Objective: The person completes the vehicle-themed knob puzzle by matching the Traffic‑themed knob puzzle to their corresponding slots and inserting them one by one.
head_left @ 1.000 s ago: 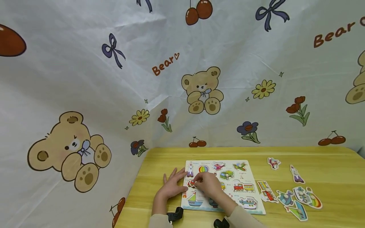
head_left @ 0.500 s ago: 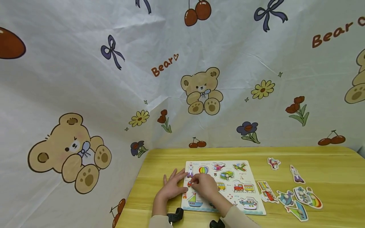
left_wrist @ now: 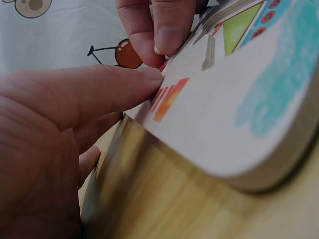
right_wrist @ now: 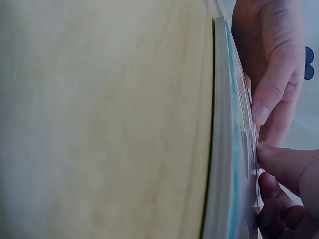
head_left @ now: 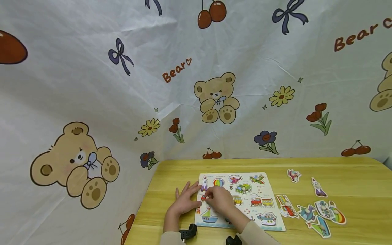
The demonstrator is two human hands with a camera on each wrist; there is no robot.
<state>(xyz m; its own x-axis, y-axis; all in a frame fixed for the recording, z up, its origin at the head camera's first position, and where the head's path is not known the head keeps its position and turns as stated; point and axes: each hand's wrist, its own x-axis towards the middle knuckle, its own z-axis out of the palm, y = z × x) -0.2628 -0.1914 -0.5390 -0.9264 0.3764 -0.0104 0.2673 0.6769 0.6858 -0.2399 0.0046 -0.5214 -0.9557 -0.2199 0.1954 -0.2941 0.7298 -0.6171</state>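
I rest my left grip (head_left: pixel 183 200), fingers spread apart, at the left edge of the picture board (head_left: pixel 270 190), beside the small red piece (head_left: pixel 203 198) that my right grip (head_left: pixel 221 200) pinches between thumb and fingertips on the board. On my feed, the right forearm (head_left: pixel 240 219) cuts across the board's lower half; farther right on the bench (head_left: pixel 245 166) lie a red vehicle piece (head_left: pixel 287 206), a rocket piece (head_left: pixel 319 188) and an overlapping cluster of pieces (head_left: pixel 324 209).

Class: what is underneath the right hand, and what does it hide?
The puzzle board lies under the right hand, with a yellow bus and something red showing at the hand's edges. Whatever the hand covers cannot be made out.
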